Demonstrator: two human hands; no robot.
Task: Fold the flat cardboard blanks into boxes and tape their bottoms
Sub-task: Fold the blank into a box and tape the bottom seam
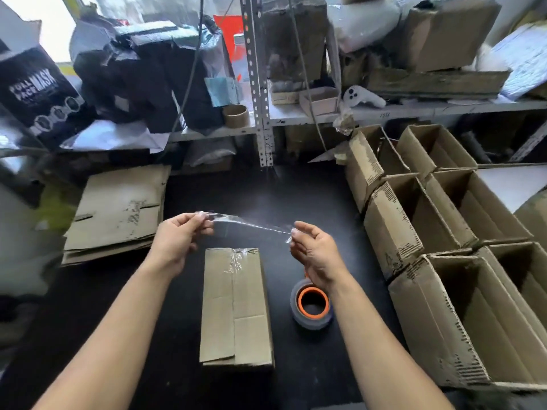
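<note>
A folded cardboard box [236,306] lies bottom-up on the dark table [118,306], its flaps closed, with a short piece of clear tape stuck near its far end. Above the box, a strip of clear tape [251,224] stretches between my two hands. My left hand [180,235] pinches its left end and my right hand [310,247] pinches its right end. A tape roll [312,304] with an orange core rests on the table just right of the box, below my right wrist.
A stack of flat cardboard blanks [118,211] lies at the left. Several open, assembled boxes [444,232] crowd the right side. Behind the table, a metal shelf [414,109] carries cartons, black bags and an empty tape core [236,115].
</note>
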